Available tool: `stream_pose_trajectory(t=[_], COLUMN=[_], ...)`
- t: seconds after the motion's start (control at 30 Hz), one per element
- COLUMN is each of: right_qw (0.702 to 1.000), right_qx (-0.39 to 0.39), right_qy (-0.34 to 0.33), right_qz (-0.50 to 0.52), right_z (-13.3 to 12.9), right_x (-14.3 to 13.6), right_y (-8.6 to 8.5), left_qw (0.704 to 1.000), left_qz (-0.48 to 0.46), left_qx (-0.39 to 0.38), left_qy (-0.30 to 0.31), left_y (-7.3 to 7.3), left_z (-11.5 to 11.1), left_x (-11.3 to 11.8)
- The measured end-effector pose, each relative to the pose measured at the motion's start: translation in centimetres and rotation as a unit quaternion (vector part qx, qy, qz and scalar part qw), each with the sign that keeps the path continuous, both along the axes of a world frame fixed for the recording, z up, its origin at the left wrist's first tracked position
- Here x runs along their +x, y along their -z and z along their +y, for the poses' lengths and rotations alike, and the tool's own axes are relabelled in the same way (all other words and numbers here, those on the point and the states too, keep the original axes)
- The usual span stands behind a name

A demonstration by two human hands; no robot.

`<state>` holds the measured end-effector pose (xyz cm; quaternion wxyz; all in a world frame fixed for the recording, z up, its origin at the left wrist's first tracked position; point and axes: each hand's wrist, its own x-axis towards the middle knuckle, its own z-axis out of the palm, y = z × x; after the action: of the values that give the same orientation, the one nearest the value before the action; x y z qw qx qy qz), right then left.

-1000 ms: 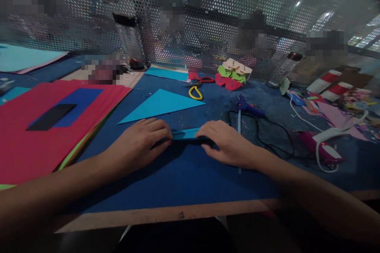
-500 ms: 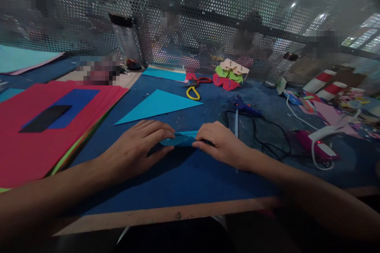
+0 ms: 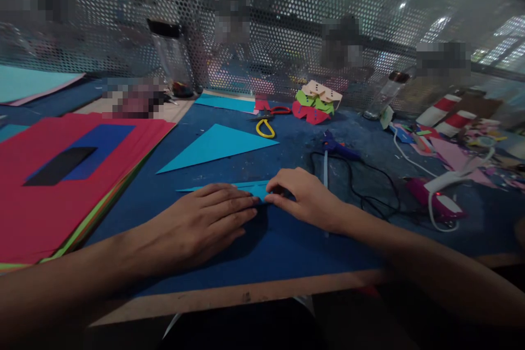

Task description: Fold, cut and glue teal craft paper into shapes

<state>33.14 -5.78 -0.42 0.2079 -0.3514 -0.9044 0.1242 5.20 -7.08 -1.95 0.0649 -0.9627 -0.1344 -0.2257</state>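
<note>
A folded strip of blue paper (image 3: 258, 190) lies near the front of the blue table, partly hidden under my fingers. My left hand (image 3: 209, 216) rests flat across it, fingers stretched out to the right. With thumb and fingertips, my right hand (image 3: 301, 194) pinches the strip's right end. Just beyond sits a blue paper triangle (image 3: 219, 147), apart from both hands. Farther back are scissors with a yellow and a red handle (image 3: 266, 128). To the right of them lies a blue glue gun (image 3: 338, 146) with a glue stick sticking out toward me.
At the left is a stack of coloured sheets (image 3: 123, 175), red on top, bearing blue and black pieces. A layered paper craft (image 3: 315, 101) stands at the back. Cables, a pink-and-white power strip (image 3: 437, 199) and paper scraps (image 3: 455, 156) occupy the right. Clear jars (image 3: 172, 60) stand near the mesh.
My left hand has gone from gripping the strip's left end to lying flat on it, nearer my right hand. The strip's left tip now shows. My right hand stays at its end.
</note>
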Motion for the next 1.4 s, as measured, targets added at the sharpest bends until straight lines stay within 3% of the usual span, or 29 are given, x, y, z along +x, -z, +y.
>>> stream_pose_trajectory(t=[0.57,1.4], right_qw=[0.996,0.994], right_qx=[0.067,0.073], right_qy=[-0.046,-0.065], right_qz=[-0.047,-0.053], right_z=[-0.1,-0.06], right_x=[0.28,0.34], right_y=[-0.28,-0.38], left_qw=[0.999,0.997], left_qz=[0.009,-0.014], left_qx=[-0.038,-0.076], left_qy=[-0.009,-0.011], left_y=[0.21,-0.26], left_z=[0.09,-0.02], left_x=[-0.1,0.23])
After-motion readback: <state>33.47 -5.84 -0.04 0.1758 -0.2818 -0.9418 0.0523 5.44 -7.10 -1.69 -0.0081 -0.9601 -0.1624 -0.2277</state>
